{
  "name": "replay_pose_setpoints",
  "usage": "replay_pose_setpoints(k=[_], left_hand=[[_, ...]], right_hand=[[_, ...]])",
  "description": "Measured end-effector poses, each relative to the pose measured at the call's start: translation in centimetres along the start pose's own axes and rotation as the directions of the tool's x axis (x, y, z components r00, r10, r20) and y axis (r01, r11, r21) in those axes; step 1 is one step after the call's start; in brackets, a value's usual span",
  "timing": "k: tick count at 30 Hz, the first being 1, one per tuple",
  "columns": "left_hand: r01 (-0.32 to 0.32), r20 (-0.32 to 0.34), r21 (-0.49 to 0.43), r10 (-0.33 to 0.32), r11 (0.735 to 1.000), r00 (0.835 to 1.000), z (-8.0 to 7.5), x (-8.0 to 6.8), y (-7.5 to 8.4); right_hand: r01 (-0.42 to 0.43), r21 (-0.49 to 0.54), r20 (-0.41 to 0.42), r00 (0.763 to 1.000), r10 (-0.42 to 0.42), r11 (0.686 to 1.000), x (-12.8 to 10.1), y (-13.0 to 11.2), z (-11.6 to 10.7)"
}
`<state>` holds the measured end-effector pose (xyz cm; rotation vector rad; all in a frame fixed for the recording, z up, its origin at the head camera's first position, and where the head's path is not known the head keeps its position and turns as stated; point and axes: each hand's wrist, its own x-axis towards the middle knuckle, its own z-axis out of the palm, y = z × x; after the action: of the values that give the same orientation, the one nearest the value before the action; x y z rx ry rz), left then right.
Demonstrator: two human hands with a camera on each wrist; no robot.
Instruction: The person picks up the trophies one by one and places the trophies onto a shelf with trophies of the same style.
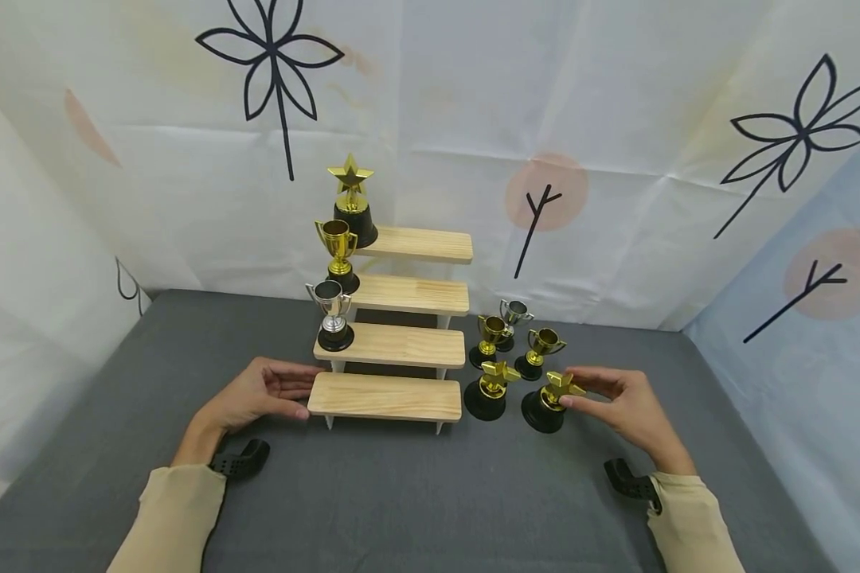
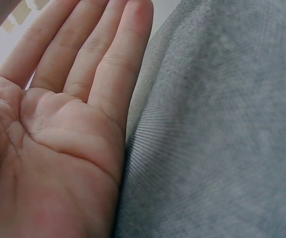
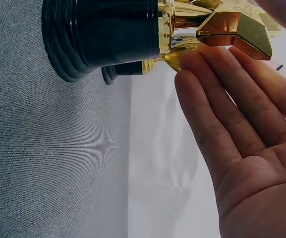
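Observation:
My left hand is at the left end of the lowest wooden shelf, its thumb tip and fingertips right at the board's edge. In the left wrist view, its palm faces the camera and the fingers stretch out. My right hand reaches around a gold star trophy with a black base that stands on the table. The right wrist view shows its fingers nearly straight beside the star, with the thumb on the other side.
On the stepped stand's left side are a gold star trophy, a gold cup and a silver cup, one per upper shelf. Beside the stand are another star trophy, gold cups and a silver cup. Patterned cloth hangs behind.

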<state>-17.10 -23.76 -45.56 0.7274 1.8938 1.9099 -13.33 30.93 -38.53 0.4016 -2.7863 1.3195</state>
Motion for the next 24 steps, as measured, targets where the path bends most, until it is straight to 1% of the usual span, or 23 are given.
replay_pose_setpoints(k=[10, 16, 24], left_hand=[[0.015, -0.003, 0.016, -0.015, 1.000, 1.000, 0.00, 0.05, 0.28], [0.010, -0.004, 0.015, -0.009, 1.000, 1.000, 0.03, -0.13, 0.27], [0.021, -0.014, 0.035, -0.020, 0.999, 1.000, 0.21, -0.06, 0.22]], right_hand=[[-0.015, -0.006, -0.004, 1.000, 0.015, 1.000, 0.09, -0.32, 0.10], [-0.006, -0.005, -0.013, 1.000, 0.006, 1.000, 0.26, 0.02, 0.40], [-0.003, -0.004, -0.030, 1.000, 0.003, 1.000, 0.16, -0.05, 0.49]])
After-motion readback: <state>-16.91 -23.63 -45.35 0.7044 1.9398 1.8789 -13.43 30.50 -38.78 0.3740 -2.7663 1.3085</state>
